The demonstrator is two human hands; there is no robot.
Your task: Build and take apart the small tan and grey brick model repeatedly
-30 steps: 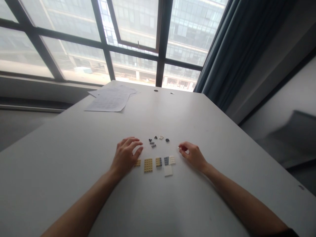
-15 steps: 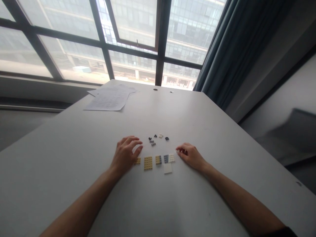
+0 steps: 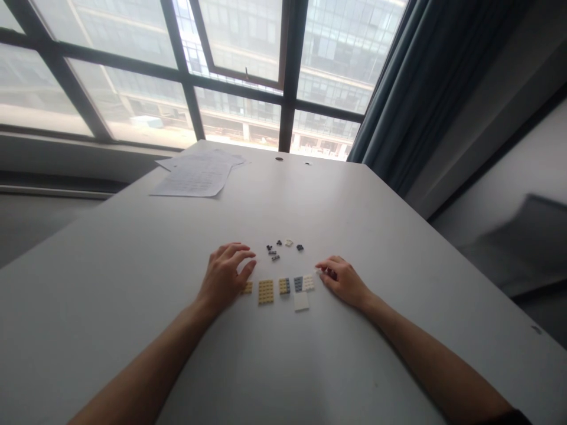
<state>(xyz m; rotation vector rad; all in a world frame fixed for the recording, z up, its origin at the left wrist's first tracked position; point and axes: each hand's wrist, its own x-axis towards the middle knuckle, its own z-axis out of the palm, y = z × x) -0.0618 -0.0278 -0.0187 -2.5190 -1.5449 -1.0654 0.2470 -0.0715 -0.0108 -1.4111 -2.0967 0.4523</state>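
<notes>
My left hand rests on the white table with its fingers apart, partly covering a small tan plate. To its right lie a larger tan studded plate, a tan and grey-blue piece, a grey-blue plate and a white studded plate. A smooth white tile is just below these. My right hand is right of the row, its fingers curled together at a small white piece. Small dark pieces and a white piece lie farther back.
Printed papers lie at the far left of the white table. A round dark hole is near the back edge. Beyond stand large windows, with a dark curtain at the right.
The fingers of my right hand have shifted slightly, and the small white piece at their tips shows more clearly. My left hand stays nearly still.
</notes>
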